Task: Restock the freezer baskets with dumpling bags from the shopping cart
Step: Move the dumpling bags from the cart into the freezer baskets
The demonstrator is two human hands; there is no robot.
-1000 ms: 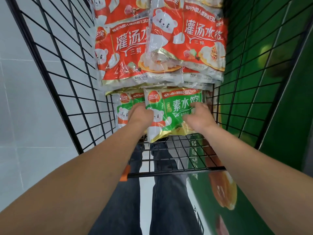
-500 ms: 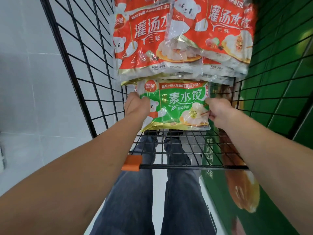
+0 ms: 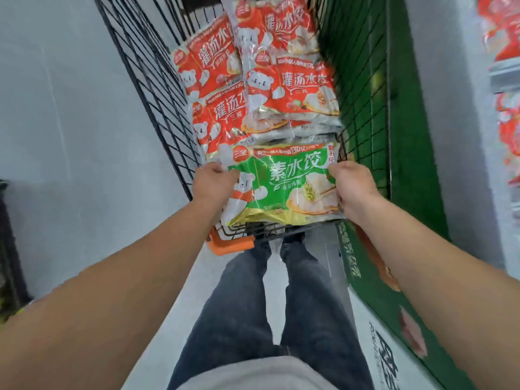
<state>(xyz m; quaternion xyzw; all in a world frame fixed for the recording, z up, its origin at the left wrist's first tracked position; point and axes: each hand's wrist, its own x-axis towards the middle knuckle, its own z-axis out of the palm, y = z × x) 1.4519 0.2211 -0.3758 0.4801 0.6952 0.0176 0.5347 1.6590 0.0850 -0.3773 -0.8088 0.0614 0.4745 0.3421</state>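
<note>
Two hands, the left hand [image 3: 214, 183] and right hand [image 3: 353, 184], are gripping the green dumpling bag [image 3: 284, 184] by its short edges between them above the shopping cart [image 3: 157, 88], probably slick, floppy and lumpy-heavy.

We see a green plastic dumpling bag [image 3: 284, 182] held face-up above the near end of the black wire shopping cart [image 3: 157, 80], with shiny red plastic dumpling bags [image 3: 270, 88] piled in the cart beyond it
</note>
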